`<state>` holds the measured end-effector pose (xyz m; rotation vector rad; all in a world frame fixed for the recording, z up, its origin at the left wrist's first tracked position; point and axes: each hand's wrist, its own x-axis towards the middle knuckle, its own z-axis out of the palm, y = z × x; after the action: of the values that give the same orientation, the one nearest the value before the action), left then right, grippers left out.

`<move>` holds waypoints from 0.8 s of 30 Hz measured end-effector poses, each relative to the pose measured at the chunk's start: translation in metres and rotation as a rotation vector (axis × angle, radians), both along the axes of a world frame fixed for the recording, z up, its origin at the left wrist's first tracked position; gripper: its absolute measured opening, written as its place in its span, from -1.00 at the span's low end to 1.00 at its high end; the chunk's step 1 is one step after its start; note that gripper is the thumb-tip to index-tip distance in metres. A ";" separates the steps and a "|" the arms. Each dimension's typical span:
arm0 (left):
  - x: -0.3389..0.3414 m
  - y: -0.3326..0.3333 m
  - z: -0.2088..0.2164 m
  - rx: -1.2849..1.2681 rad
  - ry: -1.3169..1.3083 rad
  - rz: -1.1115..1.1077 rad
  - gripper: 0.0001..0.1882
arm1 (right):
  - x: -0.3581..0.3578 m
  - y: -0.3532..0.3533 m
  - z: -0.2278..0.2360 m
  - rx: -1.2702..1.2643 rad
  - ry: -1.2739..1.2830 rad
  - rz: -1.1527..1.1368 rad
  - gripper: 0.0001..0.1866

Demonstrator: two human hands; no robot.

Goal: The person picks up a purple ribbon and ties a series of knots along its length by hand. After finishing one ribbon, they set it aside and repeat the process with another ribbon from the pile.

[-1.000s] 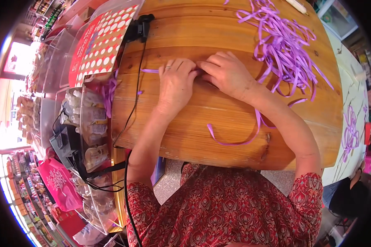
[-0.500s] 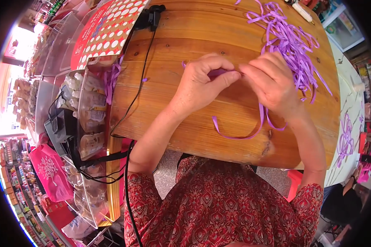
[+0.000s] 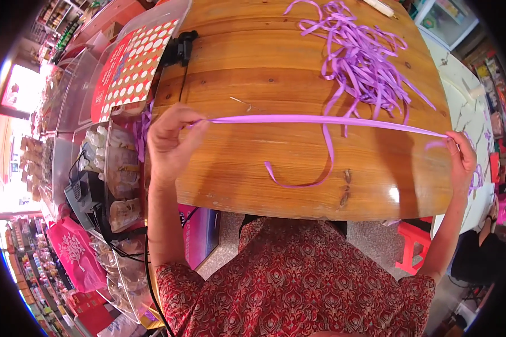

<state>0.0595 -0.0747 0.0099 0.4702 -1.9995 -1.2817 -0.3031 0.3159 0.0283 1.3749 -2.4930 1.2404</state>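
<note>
Surface: knot-marked wooden table (image 3: pixel 236 163), centre | Room: red stool (image 3: pixel 409 241), lower right; stocked shelves (image 3: pixel 31 261), lower left | Grip: left hand (image 3: pixel 174 143), right hand (image 3: pixel 461 157) pinching taut purple ribbon (image 3: pixel 298 119)

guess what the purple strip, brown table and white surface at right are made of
Purple strip: probably ribbon fabric, perhaps satin, given its thin, flat look and soft sheen.
Brown table: wood, likely varnished, judging by grain, knots and a bright glare spot.
White surface: smooth and dark-veined like marble, though possibly only a printed imitation.
</note>
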 end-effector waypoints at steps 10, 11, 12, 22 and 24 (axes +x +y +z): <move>0.045 -0.029 -0.019 0.157 0.114 0.284 -0.93 | -0.056 0.070 -0.049 -0.270 -0.276 -0.305 -0.75; 0.043 -0.029 -0.021 0.159 0.112 0.276 -0.93 | -0.057 0.070 -0.052 -0.269 -0.276 -0.313 -0.75; 0.040 -0.029 -0.022 0.301 0.239 0.216 -0.91 | -0.057 0.069 -0.054 -0.473 -0.424 -0.235 -0.74; -0.013 -0.030 -0.035 1.216 0.926 -0.416 -0.77 | -0.021 -0.011 -0.023 -1.525 -1.239 0.057 -0.85; -0.039 -0.009 -0.028 1.045 0.884 -0.264 -0.84 | -0.036 0.006 -0.028 -1.596 -1.429 0.380 -0.88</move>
<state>0.0206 -0.0836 -0.0176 0.0336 -0.5783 -2.1600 -0.3393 0.3215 -0.0001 0.3174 -0.2061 3.5917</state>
